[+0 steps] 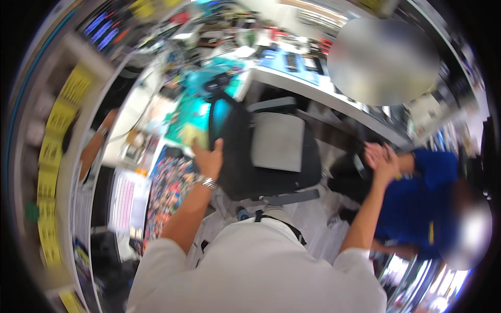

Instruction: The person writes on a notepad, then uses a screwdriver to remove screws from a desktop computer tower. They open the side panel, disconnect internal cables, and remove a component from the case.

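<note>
Over my feed I count two hands of the wearer, one left hand (210, 160) and one right hand (386, 170); one black chair (237, 156), one metal watch (206, 181), one blue-shirted co-worker (417, 203), one pale screen (125, 203), at least six yellow labels (60, 117).

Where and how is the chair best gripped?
Probably by the near armrest, coming from the near side: it is a long, narrow bar along the chair's closest edge, whereas a grey panel covers much of the seat.
</note>
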`<control>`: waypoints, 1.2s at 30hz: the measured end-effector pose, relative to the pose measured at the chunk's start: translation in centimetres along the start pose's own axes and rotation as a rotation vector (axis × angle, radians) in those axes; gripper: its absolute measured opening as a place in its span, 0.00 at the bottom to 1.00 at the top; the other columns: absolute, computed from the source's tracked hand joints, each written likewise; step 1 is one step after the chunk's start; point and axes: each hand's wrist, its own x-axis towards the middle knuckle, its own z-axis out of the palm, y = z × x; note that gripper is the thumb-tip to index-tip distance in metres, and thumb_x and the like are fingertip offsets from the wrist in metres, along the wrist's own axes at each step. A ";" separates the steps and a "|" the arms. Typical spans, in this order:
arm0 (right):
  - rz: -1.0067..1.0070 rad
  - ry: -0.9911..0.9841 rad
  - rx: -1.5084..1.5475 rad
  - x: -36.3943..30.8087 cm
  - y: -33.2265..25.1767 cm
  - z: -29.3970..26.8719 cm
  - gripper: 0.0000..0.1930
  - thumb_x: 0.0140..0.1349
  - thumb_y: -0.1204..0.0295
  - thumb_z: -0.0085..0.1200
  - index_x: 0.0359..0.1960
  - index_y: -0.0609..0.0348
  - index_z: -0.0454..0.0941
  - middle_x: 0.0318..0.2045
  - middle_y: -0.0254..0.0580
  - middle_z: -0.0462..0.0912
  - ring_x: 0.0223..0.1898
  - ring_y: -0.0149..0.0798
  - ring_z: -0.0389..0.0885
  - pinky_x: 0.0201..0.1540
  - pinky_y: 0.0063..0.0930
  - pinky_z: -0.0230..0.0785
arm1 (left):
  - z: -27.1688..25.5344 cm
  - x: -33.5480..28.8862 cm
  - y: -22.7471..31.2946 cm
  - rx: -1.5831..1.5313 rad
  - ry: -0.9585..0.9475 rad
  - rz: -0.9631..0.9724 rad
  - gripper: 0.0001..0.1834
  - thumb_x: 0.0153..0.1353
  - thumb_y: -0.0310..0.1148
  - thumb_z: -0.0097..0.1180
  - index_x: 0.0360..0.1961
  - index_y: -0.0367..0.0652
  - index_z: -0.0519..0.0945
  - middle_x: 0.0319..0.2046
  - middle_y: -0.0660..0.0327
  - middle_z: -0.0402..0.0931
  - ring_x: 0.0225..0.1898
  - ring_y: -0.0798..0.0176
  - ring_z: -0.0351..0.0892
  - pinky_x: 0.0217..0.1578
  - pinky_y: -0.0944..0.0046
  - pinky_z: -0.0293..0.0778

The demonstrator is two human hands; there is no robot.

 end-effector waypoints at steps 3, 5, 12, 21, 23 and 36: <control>0.023 0.302 -0.281 -7.9 -9.4 1.5 0.14 0.75 0.69 0.67 0.56 0.63 0.88 0.39 0.44 0.91 0.35 0.35 0.87 0.41 0.30 0.81 | -2.4 -1.1 0.2 -0.271 0.164 0.083 0.43 0.70 0.46 0.72 0.73 0.23 0.69 0.67 0.34 0.72 0.70 0.40 0.73 0.71 0.49 0.68; -0.008 0.297 -0.420 -11.4 -13.6 4.0 0.13 0.76 0.67 0.67 0.54 0.62 0.91 0.46 0.43 0.94 0.43 0.33 0.89 0.50 0.30 0.82 | -5.2 -2.7 1.4 -0.461 0.210 0.062 0.34 0.75 0.39 0.68 0.72 0.27 0.72 0.63 0.40 0.77 0.64 0.49 0.79 0.66 0.55 0.74; 0.167 -0.016 0.062 -24.4 -20.9 14.8 0.09 0.73 0.73 0.69 0.50 0.64 0.92 0.38 0.31 0.90 0.41 0.24 0.83 0.48 0.22 0.77 | -16.2 -9.6 6.5 -0.774 -0.006 0.085 0.20 0.74 0.24 0.67 0.63 0.30 0.82 0.58 0.51 0.85 0.58 0.63 0.83 0.62 0.63 0.77; 0.422 -0.584 0.278 -31.9 -25.7 17.5 0.13 0.74 0.69 0.69 0.51 0.66 0.88 0.37 0.34 0.89 0.36 0.21 0.80 0.41 0.22 0.75 | -15.0 -18.3 7.7 -0.842 -0.607 0.287 0.16 0.70 0.19 0.69 0.58 0.30 0.85 0.55 0.53 0.86 0.58 0.63 0.84 0.59 0.63 0.78; 0.404 -0.552 0.084 -31.7 -25.1 15.7 0.11 0.72 0.69 0.71 0.42 0.67 0.89 0.29 0.31 0.86 0.32 0.22 0.79 0.37 0.24 0.74 | -14.5 -19.7 8.0 -0.785 -0.682 0.267 0.15 0.70 0.19 0.68 0.57 0.30 0.86 0.54 0.54 0.86 0.54 0.64 0.86 0.55 0.64 0.81; 0.469 0.192 0.025 -20.2 -9.8 -10.3 0.11 0.67 0.70 0.72 0.41 0.68 0.90 0.31 0.37 0.90 0.33 0.26 0.84 0.38 0.26 0.77 | 8.6 -26.0 7.9 -0.078 -0.936 0.502 0.33 0.63 0.50 0.76 0.62 0.39 0.85 0.62 0.50 0.82 0.60 0.50 0.85 0.53 0.56 0.82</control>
